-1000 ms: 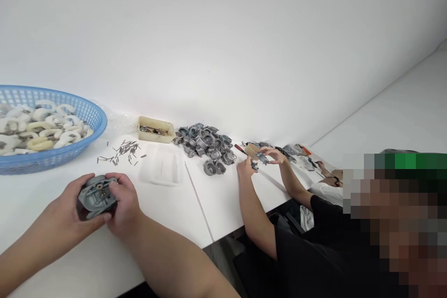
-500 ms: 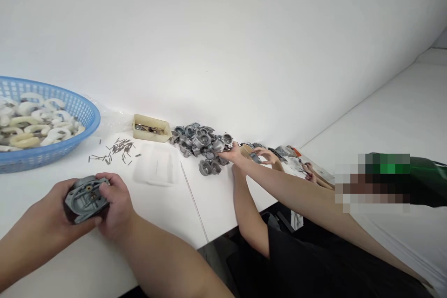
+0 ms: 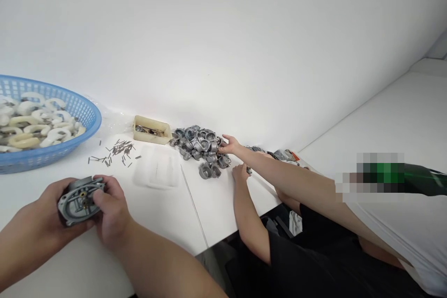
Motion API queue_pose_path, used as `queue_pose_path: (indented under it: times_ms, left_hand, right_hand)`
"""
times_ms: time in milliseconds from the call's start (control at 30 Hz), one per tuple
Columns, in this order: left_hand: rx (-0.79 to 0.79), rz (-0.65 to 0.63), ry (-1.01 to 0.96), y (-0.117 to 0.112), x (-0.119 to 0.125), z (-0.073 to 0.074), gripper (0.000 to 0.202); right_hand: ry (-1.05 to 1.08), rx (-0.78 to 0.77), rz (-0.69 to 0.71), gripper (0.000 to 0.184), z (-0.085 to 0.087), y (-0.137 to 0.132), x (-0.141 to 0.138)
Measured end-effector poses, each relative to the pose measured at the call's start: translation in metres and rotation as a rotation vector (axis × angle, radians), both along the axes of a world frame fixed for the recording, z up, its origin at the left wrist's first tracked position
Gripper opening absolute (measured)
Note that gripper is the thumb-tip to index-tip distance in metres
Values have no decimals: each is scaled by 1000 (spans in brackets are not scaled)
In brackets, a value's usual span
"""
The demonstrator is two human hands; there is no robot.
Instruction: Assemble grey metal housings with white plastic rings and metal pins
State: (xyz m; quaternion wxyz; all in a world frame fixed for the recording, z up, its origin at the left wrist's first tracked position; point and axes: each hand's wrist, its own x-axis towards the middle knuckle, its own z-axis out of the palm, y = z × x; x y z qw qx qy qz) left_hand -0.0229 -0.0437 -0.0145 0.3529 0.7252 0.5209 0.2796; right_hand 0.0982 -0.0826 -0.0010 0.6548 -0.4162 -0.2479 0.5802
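Observation:
Both my hands hold one grey cast-metal housing just above the white table, near its front left. My left hand cups it from below and behind. My right hand grips its right side, with the thumb pressed on the open face, where a small brass part shows. A scatter of small dark metal pins lies beyond my hands.
A blue basket of white curved parts stands at the far left. A cream tray, a clear plastic lid and a pile of grey housings lie along the wall. Two co-workers sit at right; one hand reaches into the pile.
My hands have drifted left and nearer with the housing, and my right thumb now lies across its face. A co-worker's arm has stretched out to the grey pile.

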Motion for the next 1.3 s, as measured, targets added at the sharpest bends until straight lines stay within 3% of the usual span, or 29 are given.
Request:
queue_pose_path:
  times_ms: [233, 600, 900, 1300]
  left_hand:
    - [-19, 6, 30, -9, -1, 8, 59]
    - [-16, 38, 23, -16, 2, 25, 56]
    - [-51, 20, 23, -12, 0, 18, 62]
    - [-59, -6, -2, -16, -1, 22, 65]
  right_hand:
    - [-90, 50, 25, 62, -10, 2, 3]
    - [-185, 71, 55, 59, -14, 6, 9]
    - [-168, 122, 67, 50, -12, 4, 10]
    - [-196, 127, 55, 39, -10, 2, 9]
